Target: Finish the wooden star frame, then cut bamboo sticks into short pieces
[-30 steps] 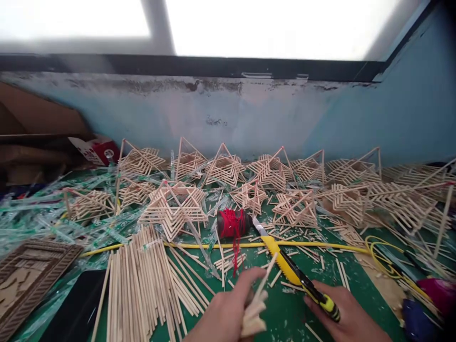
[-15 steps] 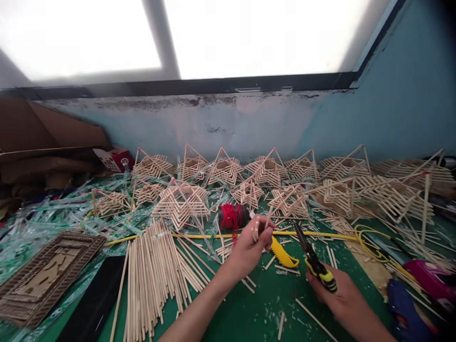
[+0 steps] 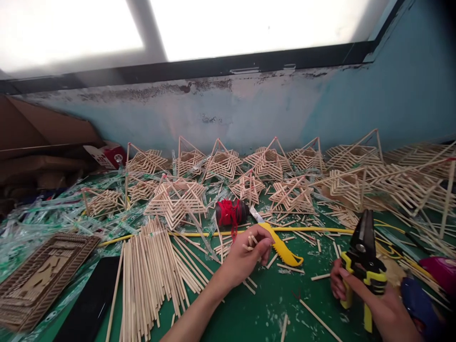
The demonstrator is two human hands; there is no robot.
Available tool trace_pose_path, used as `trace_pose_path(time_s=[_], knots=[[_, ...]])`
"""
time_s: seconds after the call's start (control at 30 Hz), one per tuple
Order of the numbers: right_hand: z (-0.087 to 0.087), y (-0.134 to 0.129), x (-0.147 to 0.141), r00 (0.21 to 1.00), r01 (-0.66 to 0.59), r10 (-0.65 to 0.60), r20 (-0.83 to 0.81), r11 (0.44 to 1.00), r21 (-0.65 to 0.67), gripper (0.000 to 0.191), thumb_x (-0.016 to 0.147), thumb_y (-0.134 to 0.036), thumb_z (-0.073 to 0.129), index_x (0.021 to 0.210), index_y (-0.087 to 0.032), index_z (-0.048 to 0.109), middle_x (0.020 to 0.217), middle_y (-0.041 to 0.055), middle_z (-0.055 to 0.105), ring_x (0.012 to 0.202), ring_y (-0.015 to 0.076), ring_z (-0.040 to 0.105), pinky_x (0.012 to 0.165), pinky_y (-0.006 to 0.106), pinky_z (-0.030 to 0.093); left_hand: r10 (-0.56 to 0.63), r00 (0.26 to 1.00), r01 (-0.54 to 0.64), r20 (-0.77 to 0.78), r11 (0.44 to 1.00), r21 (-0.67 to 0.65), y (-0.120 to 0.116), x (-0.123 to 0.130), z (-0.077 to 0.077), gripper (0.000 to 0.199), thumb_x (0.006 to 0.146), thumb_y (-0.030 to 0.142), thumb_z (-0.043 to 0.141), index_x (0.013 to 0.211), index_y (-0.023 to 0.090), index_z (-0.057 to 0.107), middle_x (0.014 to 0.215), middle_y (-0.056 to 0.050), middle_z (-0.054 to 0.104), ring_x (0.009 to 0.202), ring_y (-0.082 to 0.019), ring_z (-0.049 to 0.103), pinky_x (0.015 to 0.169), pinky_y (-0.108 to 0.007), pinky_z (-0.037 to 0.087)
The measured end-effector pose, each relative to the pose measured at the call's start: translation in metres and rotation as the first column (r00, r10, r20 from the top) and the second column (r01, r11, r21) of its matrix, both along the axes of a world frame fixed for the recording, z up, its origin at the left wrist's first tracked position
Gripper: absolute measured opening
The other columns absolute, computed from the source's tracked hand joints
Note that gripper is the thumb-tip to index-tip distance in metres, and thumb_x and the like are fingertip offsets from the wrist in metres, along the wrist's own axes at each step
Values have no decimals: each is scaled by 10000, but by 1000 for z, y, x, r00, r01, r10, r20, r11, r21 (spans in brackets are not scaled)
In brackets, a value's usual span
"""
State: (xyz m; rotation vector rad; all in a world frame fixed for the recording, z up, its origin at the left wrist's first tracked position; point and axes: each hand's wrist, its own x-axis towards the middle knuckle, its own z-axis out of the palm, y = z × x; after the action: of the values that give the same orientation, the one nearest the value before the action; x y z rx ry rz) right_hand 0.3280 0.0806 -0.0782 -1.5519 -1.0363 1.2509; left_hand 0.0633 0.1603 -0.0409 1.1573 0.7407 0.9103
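Note:
My left hand [image 3: 245, 254] is closed around several short wooden sticks [image 3: 251, 240], whose cut ends poke out between thumb and fingers. It is just left of a yellow-handled utility knife [image 3: 281, 244] lying on the green table. My right hand [image 3: 374, 294] grips black and yellow pliers [image 3: 363, 259] by the handles, jaws pointing up and away from me. Left of my arm lies a bundle of long wooden sticks [image 3: 147, 280]. Behind my left hand rests a dark spool with red string [image 3: 231, 213].
Stick-built star frames [image 3: 176, 199] line the table along the wall. A yellow cable [image 3: 313, 230] crosses the middle. At left are a black flat object [image 3: 90, 299], a cardboard-like panel [image 3: 42, 280] and plastic wrapping [image 3: 60, 213]. A blue tool [image 3: 420, 304] sits at far right.
My right hand has moved right with the pliers, turning them so their broad side shows. The longer stick rising from my left hand no longer shows; short ends are visible there. The view has shifted slightly.

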Motion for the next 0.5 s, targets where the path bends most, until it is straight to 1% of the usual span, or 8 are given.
trace_pose_path(time_s=[0.07,0.13,0.2,0.27,0.3,0.33,0.4,0.5], knots=[[2,4,7,987,-90,94,133,995,-35,458,784,-643,641,848,-191,607,677,56,619,609,228,603,563,337,520,8,1000,-7,27,1000,-20,0,0,-3,436,859,579,640,827,156,537,543,74,400,472,-62,337,488,-219,275],[10,10,5,918,-122,142,371,990,-75,491,795,-682,586,896,-203,617,720,65,656,667,249,641,601,336,530,16,998,-15,67,1000,-10,0,-2,-4,411,850,543,665,833,151,545,562,69,390,495,-62,314,499,-222,248],[22,18,-6,775,-97,138,617,990,-98,496,816,-687,519,1005,-236,605,755,50,679,710,261,664,620,335,520,-9,992,6,128,1000,20,0,-6,-5,390,844,511,681,897,144,560,621,51,415,552,-73,333,546,-231,272],[32,25,-21,618,-133,224,753,974,-181,474,840,-638,472,1130,-273,559,676,10,647,621,258,645,561,337,478,-42,980,39,195,999,21,1,-8,-5,388,840,484,686,982,145,560,692,39,411,612,-85,338,598,-240,296],[35,28,-28,533,-130,232,814,973,-191,425,861,-578,446,1145,-278,546,685,12,644,623,266,646,556,345,462,-52,974,52,219,999,6,1,-8,-5,381,845,473,681,1001,149,553,716,36,403,631,-89,339,614,-243,302],[35,31,-34,465,-142,232,854,972,-187,393,871,-524,426,1150,-271,535,740,29,662,658,277,659,573,357,462,-51,972,55,227,998,-12,1,-8,-5,368,855,464,672,1007,153,547,732,34,396,644,-92,343,625,-244,308],[29,35,-40,369,-165,196,909,976,-143,369,880,-447,387,1156,-242,521,937,82,691,788,305,682,642,394,485,-36,978,44,206,998,-34,1,-7,-4,336,897,459,630,1002,154,538,749,27,414,662,-98,386,645,-247,336],[11,40,-34,327,-207,120,937,977,-53,431,877,-449,398,1220,-210,500,1159,127,643,960,336,658,777,453,511,-2,987,5,159,1000,-18,2,-6,-2,319,942,461,577,994,151,526,760,3,504,687,-117,498,686,-264,410]])
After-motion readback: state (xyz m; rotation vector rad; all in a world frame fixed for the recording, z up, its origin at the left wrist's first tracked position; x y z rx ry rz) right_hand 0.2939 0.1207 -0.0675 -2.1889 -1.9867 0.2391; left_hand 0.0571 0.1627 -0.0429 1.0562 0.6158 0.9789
